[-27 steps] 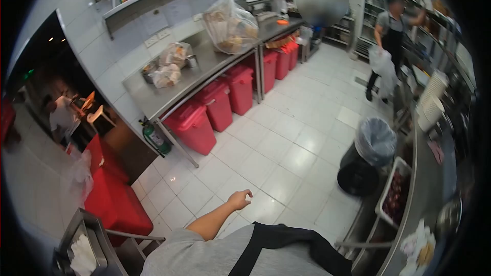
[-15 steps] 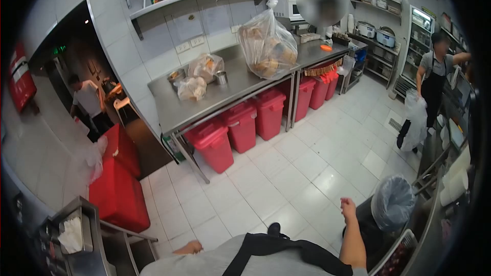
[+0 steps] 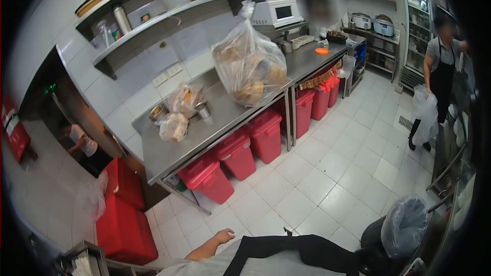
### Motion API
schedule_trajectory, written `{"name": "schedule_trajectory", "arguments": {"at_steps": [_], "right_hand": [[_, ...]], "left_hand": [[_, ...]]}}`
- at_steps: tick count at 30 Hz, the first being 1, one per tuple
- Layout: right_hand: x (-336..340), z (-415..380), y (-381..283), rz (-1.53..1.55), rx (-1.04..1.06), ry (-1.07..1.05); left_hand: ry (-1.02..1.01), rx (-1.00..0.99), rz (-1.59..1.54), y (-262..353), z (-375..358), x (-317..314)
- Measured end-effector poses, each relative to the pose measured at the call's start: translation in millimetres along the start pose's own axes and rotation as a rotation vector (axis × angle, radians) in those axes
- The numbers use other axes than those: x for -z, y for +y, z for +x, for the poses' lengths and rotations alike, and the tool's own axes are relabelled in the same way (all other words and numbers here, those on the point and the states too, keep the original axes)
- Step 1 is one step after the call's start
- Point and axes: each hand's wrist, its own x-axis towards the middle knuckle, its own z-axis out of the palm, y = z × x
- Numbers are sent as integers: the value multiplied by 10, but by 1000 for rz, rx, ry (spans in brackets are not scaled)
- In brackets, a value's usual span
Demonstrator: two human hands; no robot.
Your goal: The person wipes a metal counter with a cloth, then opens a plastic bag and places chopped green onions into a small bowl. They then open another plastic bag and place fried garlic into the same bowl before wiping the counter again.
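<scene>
We saw two small clear bags (image 3: 185, 100) on steel table (image 3: 214, 127), red bin (image 3: 208, 180) beneath. Our left hand (image 3: 224, 235) hung near bin, fingers loosely curled, half-open. Large knotted bag (image 3: 249, 66) sat on table. Right hand out of view; couldn't tell grip.

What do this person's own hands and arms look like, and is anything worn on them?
The left hand shows no glove, and no watch or cuff shows at the wrist. The forearm is uncovered below a plain grey top, worn under a black apron. The right hand is out of view.
</scene>
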Motion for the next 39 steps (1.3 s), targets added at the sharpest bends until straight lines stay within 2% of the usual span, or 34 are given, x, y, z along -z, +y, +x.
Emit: {"name": "schedule_trajectory", "arguments": {"at_steps": [1, 4, 8, 9, 12, 14, 15, 18, 20, 23, 26, 28, 30, 32, 35, 36, 39], "right_hand": [[105, 43, 50, 41, -114, 23], [522, 343, 148, 110, -281, 109], [1264, 877, 266, 140, -352, 213], [1454, 1033, 280, 136, -340, 237], [2120, 1665, 269, 109, -250, 342], [2668, 2219, 118, 152, -181, 434], [3025, 2540, -27, 286, -186, 459], [4175, 3161, -695, 576, -89, 639], [4725, 3701, -1059, 575, 38, 786], [5296, 4128, -1585, 690, 155, 850], [5354, 4561, -1783, 626, 101, 828], [5190, 4830, -1635, 466, -61, 616], [5046, 5064, -1399, 224, -175, 207], [5111, 5060, -1383, 448, -623, 139], [4896, 5284, -971, 454, -707, 408], [4850, 5300, -785, 446, -720, 432], [5047, 5564, -459, 452, -748, 516]], "left_hand": [[44, -24, 28, 358, 189, 150], [111, -57, -163, 1034, 824, 417], [43, 95, -163, 1470, 1519, 328], [-20, 91, 63, 1811, 1512, 354], [-352, 284, 132, 2089, 2088, 131], [-120, -74, 24, 2205, 2369, 5], [7, -248, -29, 2279, 2477, -13], [-93, 20, -106, 2823, 2592, 206], [-118, 109, 125, 2738, 2828, 274], [-196, 242, 341, 2627, 3144, 429], [-269, 325, 353, 2827, 3615, 720], [-304, 329, 369, 3103, 4094, 862], [-328, 305, 391, 3374, 4657, 987], [-335, 222, 435, 3740, 5329, 1032], [-306, 36, 506, 4604, 6348, 1047], [-280, -34, 535, 4966, 6720, 1041], [-163, -228, 476, 6553, 7658, 1167]]}}
